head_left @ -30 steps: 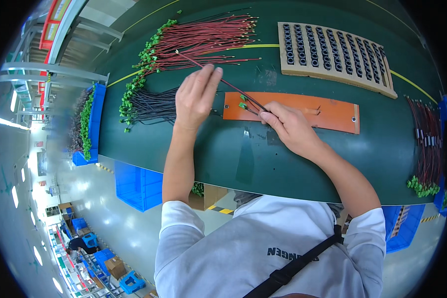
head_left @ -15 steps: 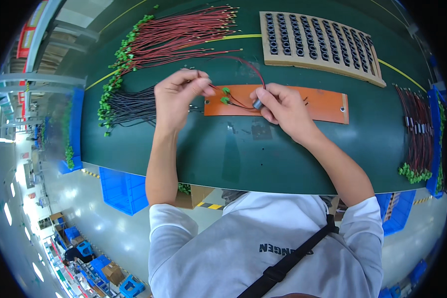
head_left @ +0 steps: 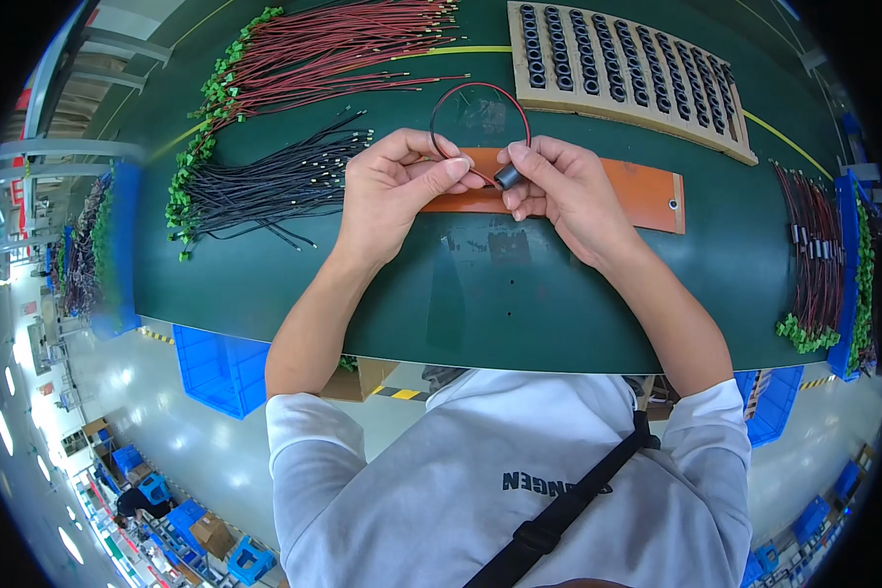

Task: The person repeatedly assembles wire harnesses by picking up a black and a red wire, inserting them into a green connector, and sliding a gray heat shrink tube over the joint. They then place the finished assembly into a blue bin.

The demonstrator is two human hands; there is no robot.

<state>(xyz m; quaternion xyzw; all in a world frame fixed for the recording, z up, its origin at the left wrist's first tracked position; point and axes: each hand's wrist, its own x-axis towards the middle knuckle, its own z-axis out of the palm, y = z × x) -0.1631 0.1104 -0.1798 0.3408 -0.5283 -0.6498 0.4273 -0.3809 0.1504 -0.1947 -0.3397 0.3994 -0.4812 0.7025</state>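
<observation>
Viewing from the head camera, we hold a dark cylindrical sleeve [head_left: 509,177] over the orange board [head_left: 642,191] on the green surface [head_left: 578,304]. Our right hand [head_left: 576,201] has its fingers gripping the sleeve; our left hand [head_left: 387,196] has its fingers pinching the red-and-black wire [head_left: 480,84], which arches in a loop beyond both hands. We judge the sleeve light, rigid and possibly brittle: grasp its outer wall. We expect the wire to be flexible and springy: pinch it near the sleeve's end.
</observation>
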